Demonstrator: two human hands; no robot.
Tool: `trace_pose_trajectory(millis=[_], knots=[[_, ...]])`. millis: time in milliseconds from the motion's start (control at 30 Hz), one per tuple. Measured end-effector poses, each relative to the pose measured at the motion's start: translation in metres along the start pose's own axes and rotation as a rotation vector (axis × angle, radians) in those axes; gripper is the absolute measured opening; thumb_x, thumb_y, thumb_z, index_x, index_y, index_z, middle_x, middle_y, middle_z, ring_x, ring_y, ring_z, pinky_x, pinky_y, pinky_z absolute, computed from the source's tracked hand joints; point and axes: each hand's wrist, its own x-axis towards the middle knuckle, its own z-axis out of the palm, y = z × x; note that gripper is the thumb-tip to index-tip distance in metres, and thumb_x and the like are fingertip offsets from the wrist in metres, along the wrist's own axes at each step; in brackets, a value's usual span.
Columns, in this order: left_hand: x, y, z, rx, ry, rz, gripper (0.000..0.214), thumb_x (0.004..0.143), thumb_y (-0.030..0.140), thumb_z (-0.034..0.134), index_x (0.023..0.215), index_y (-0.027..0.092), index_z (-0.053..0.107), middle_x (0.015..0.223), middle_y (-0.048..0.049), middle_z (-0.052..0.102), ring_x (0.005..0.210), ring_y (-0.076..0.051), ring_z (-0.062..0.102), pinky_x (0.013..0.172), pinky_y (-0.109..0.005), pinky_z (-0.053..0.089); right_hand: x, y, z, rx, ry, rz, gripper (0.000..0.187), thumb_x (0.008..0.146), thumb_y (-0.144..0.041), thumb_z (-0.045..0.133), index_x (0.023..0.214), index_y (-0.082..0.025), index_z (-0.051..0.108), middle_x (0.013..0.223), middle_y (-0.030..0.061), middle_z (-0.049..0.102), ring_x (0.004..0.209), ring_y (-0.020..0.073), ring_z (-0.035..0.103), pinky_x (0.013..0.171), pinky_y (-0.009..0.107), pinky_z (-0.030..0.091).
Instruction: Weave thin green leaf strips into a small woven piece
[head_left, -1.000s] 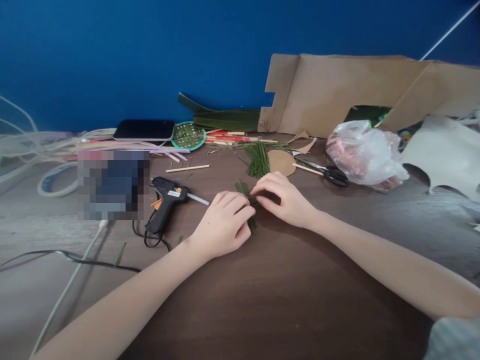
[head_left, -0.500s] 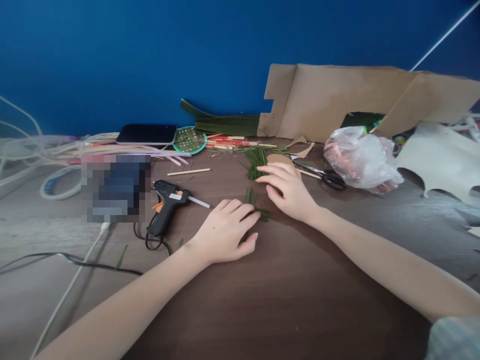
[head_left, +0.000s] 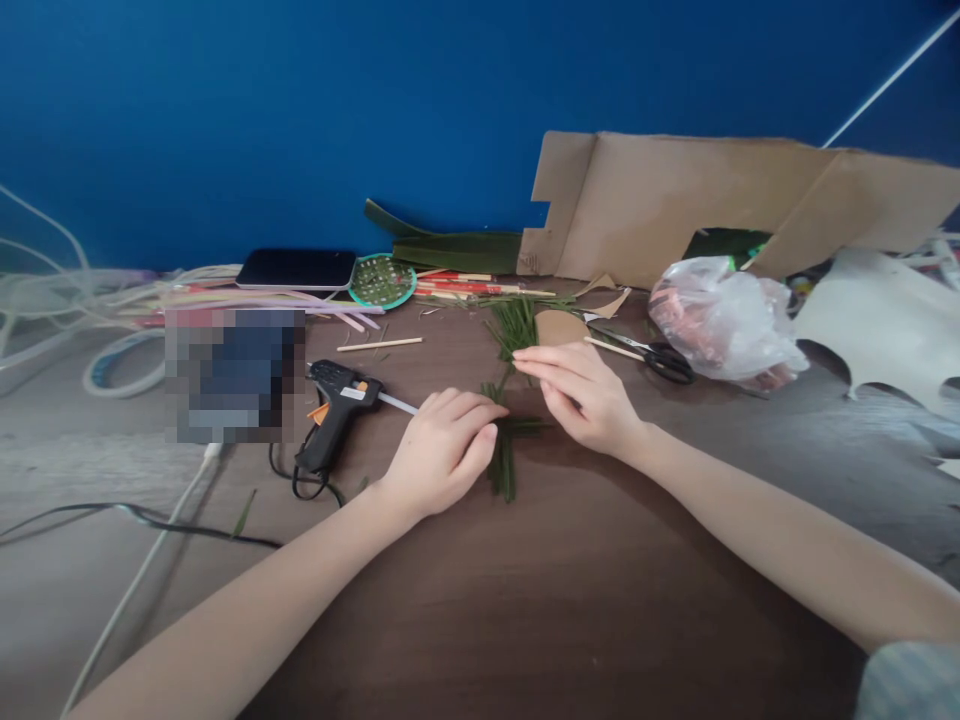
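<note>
My left hand (head_left: 446, 450) rests low over the table, its fingers curled and the thumb drawn in near the index fingertip. Those fingertips touch a small crossed heap of thin green leaf strips (head_left: 504, 465); whatever is between them is hidden. My right hand (head_left: 586, 392) hovers just beyond, fingers stretched out side by side and thumb apart beneath. Its fingertips reach the lower end of a larger bundle of green leaf strips (head_left: 514, 325). Behind that hand lies a round brown cardboard piece (head_left: 559, 326), partly covered. No firm hold shows in the right hand.
A black glue gun (head_left: 337, 400) with its cord lies left of my left hand. Scissors (head_left: 667, 362) and a plastic bag (head_left: 739, 320) lie to the right. Cut cardboard (head_left: 645, 200) leans against the blue wall. A phone (head_left: 296, 268) and wooden sticks (head_left: 381, 344) sit farther back.
My left thumb and fingers have drawn closer together. The right hand has shifted slightly nearer, its fingers less spread. More of the small strip heap now shows, reaching toward me.
</note>
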Motion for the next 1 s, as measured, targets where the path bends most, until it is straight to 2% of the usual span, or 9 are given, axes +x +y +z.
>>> trace_pose_trajectory(millis=[133, 233, 367, 533, 633, 733, 800, 900, 1000], knots=[[0.002, -0.001, 0.001, -0.021, 0.057, -0.118, 0.030, 0.092, 0.024, 0.029, 0.099, 0.017, 0.057, 0.092, -0.0048, 0.065, 0.086, -0.019, 0.056, 0.078, -0.034, 0.043, -0.001, -0.008, 0.000, 0.130, 0.006, -0.005, 0.039, 0.086, -0.007, 0.037, 0.118, -0.019, 0.055, 0.118, 0.0094, 0.060, 0.109, 0.0176, 0.056, 0.092, 0.036, 0.048], [0.003, -0.001, 0.003, -0.021, 0.037, -0.115, 0.027, 0.091, 0.021, 0.031, 0.101, 0.016, 0.056, 0.097, -0.0047, 0.065, 0.091, -0.019, 0.055, 0.081, -0.035, 0.043, 0.000, -0.004, 0.004, 0.088, -0.003, 0.138, 0.039, 0.086, -0.008, 0.037, 0.119, -0.021, 0.054, 0.120, 0.0101, 0.057, 0.113, 0.0196, 0.053, 0.095, 0.040, 0.045], [0.003, -0.002, 0.004, 0.002, -0.016, -0.056, 0.027, 0.092, 0.020, 0.032, 0.098, 0.016, 0.059, 0.103, -0.0044, 0.065, 0.096, -0.020, 0.054, 0.083, -0.037, 0.041, 0.003, 0.005, 0.006, 0.044, 0.102, 0.294, 0.039, 0.083, -0.009, 0.039, 0.116, -0.022, 0.054, 0.119, 0.0099, 0.055, 0.115, 0.0234, 0.050, 0.099, 0.047, 0.040], [0.002, -0.001, 0.003, 0.036, -0.033, -0.051, 0.027, 0.091, 0.020, 0.034, 0.091, 0.017, 0.061, 0.096, -0.0038, 0.066, 0.091, -0.019, 0.055, 0.080, -0.036, 0.041, 0.003, 0.005, 0.008, 0.129, 0.054, 0.270, 0.031, 0.081, -0.007, 0.040, 0.101, -0.021, 0.058, 0.104, 0.0090, 0.059, 0.101, 0.0205, 0.056, 0.087, 0.040, 0.049], [0.002, -0.001, 0.004, 0.045, -0.039, -0.046, 0.027, 0.091, 0.020, 0.034, 0.089, 0.016, 0.061, 0.095, -0.0039, 0.066, 0.091, -0.019, 0.055, 0.080, -0.035, 0.040, 0.002, 0.007, 0.011, 0.222, 0.070, 0.368, 0.022, 0.081, -0.009, 0.044, 0.096, -0.019, 0.058, 0.094, 0.0074, 0.061, 0.087, 0.0174, 0.060, 0.075, 0.034, 0.052], [0.003, -0.001, 0.005, 0.044, -0.038, -0.047, 0.027, 0.091, 0.020, 0.034, 0.089, 0.016, 0.061, 0.096, -0.0040, 0.066, 0.091, -0.019, 0.055, 0.080, -0.035, 0.040, 0.002, 0.010, 0.012, 0.304, 0.099, 0.448, 0.016, 0.083, -0.013, 0.049, 0.094, -0.018, 0.059, 0.087, 0.0050, 0.064, 0.079, 0.0153, 0.062, 0.073, 0.032, 0.053], [0.003, -0.001, 0.005, 0.043, -0.038, -0.048, 0.028, 0.091, 0.020, 0.034, 0.089, 0.016, 0.061, 0.096, -0.0039, 0.066, 0.091, -0.019, 0.054, 0.080, -0.035, 0.040, 0.003, 0.009, 0.010, 0.273, 0.111, 0.427, 0.012, 0.084, -0.017, 0.051, 0.087, -0.019, 0.062, 0.085, 0.0043, 0.065, 0.080, 0.0158, 0.062, 0.074, 0.033, 0.052], [0.003, 0.000, 0.004, 0.051, -0.047, -0.051, 0.028, 0.091, 0.020, 0.034, 0.089, 0.016, 0.061, 0.096, -0.0034, 0.066, 0.090, -0.019, 0.054, 0.079, -0.035, 0.040, 0.005, 0.004, 0.007, 0.228, 0.145, 0.319, 0.018, 0.087, -0.017, 0.048, 0.085, -0.021, 0.064, 0.086, 0.0038, 0.067, 0.083, 0.0161, 0.063, 0.078, 0.034, 0.052], [0.002, 0.000, 0.004, 0.067, -0.057, -0.049, 0.027, 0.091, 0.020, 0.035, 0.090, 0.016, 0.061, 0.096, -0.0032, 0.066, 0.090, -0.019, 0.054, 0.079, -0.035, 0.040, 0.005, -0.001, 0.010, 0.212, 0.028, 0.202, 0.023, 0.089, -0.015, 0.042, 0.095, -0.022, 0.063, 0.096, 0.0053, 0.066, 0.093, 0.0161, 0.062, 0.083, 0.034, 0.050]])
